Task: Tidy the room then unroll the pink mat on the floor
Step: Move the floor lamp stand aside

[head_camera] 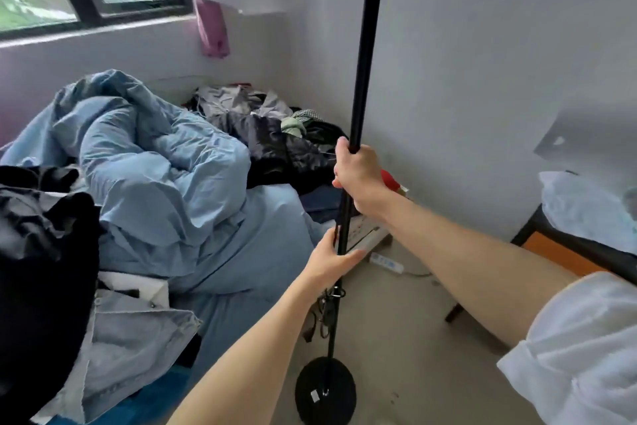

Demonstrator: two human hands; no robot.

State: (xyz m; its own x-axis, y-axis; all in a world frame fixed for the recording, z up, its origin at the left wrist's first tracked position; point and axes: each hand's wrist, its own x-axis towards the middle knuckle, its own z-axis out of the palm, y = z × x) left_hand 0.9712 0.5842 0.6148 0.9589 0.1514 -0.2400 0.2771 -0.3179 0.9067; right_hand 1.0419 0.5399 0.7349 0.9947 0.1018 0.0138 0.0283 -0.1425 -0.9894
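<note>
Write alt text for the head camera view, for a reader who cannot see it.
Both hands grip a tall black metal pole stand, right hand above left hand, its round black base on the grey floor. Left of it lies a bed heaped with a rumpled light-blue duvet and dark clothes.

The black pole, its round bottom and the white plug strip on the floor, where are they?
black pole [366, 45], head view, upper shaft.
round base [325, 390], head view, middle of the disc.
white power strip [386, 262], head view, its top face.
</note>
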